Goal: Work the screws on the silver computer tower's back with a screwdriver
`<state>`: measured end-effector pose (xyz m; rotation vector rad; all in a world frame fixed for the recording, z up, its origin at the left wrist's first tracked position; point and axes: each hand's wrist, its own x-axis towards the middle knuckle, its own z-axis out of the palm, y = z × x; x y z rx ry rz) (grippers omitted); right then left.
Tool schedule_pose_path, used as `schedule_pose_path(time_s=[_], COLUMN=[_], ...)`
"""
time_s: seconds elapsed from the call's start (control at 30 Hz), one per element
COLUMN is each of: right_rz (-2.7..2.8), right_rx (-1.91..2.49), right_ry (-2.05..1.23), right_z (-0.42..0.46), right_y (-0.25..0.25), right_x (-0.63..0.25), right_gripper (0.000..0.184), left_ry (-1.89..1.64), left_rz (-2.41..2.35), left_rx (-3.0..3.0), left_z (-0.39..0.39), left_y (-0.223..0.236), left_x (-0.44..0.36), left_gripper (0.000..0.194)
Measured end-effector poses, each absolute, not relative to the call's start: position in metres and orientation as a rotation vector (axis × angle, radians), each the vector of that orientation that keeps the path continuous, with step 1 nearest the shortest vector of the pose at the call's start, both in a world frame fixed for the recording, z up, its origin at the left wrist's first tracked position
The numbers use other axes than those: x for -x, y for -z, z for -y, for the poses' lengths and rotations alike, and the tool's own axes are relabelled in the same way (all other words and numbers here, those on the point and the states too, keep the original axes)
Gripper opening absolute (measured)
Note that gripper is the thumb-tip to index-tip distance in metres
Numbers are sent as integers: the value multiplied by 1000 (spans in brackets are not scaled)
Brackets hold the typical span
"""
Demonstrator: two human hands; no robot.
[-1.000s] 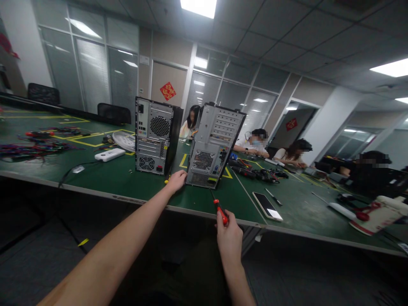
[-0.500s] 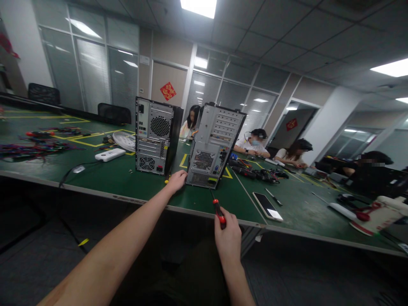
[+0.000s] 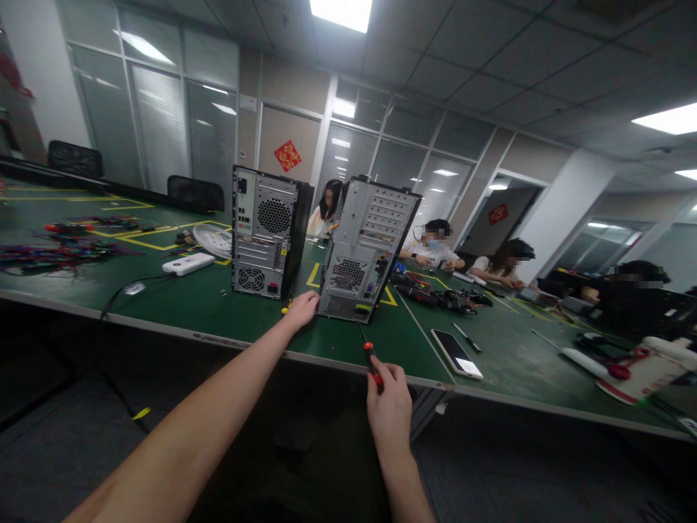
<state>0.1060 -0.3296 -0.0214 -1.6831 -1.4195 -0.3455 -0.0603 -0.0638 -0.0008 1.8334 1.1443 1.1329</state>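
Shifted slightly, the right hand (image 3: 390,399) grips a red screwdriver (image 3: 369,354), lower centre. Left to right: glass walls (image 3: 98,94); green, yellow-taped table (image 3: 185,305); left hand (image 3: 301,311) touching the right-hand computer (image 3: 351,243), centre, grip unclear; people (image 3: 433,247).

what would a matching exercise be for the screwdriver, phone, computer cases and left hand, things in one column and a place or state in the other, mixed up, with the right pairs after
Things:
1. screwdriver
2. phone
3. computer cases
4. left hand

Places and states:
a. standing upright, side by side
b. by the bottom corner of a case
c. lying flat on the table
d. held in the right hand

Right pairs: 1-d, 2-c, 3-a, 4-b
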Motion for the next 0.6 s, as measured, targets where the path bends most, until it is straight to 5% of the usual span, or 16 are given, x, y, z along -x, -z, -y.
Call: schedule_pose_path(time_s=[0.2, 0.6], right_rz=[1437, 1164], right_rx=[1688, 1830], right_ry=[427, 52], right_z=[329, 332], right_y=[21, 11], right_x=[-106, -98], right_gripper=[38, 42], left_ry=[-1129, -1121], left_rz=[-1144, -1174], left_rx=[-1857, -1875], left_z=[65, 70], left_y=[0, -7], left_x=[61, 62], left_gripper=[30, 29])
